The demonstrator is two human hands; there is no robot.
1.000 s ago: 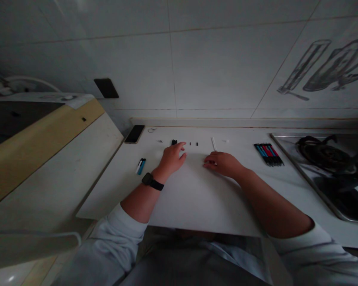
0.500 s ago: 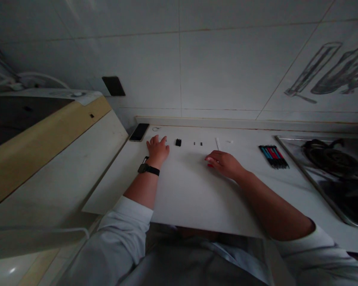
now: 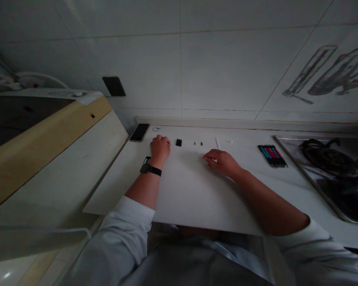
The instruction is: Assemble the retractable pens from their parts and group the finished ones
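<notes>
My left hand (image 3: pixel 160 147) rests at the back left of the white countertop, its fingers curled together. Whatever they pinch is too small to make out. Just right of it sits a cluster of small black pieces (image 3: pixel 179 142). My right hand (image 3: pixel 221 161) is closed, thumb against fingers, low over the counter. Its fingers hide what they hold. Beyond it lies a thin white stick (image 3: pixel 217 143), with a tiny clear piece (image 3: pixel 230 142) to the right. Two tiny dark parts, a thin one (image 3: pixel 195 143) and a wider one (image 3: pixel 201 143), lie between my hands.
A phone (image 3: pixel 139 132) and a small ring-shaped item (image 3: pixel 156 129) lie at the back left. Several red and blue pens (image 3: pixel 272 156) form a row at right, beside a gas stove (image 3: pixel 337 159). A tilted panel (image 3: pixel 77 155) borders the left side. The tiled wall (image 3: pixel 217 71) rises behind.
My left hand's spread fingers have drawn together, and the hand has shifted slightly right. The red piece that showed at my right hand no longer shows clearly; that hand has turned slightly.
</notes>
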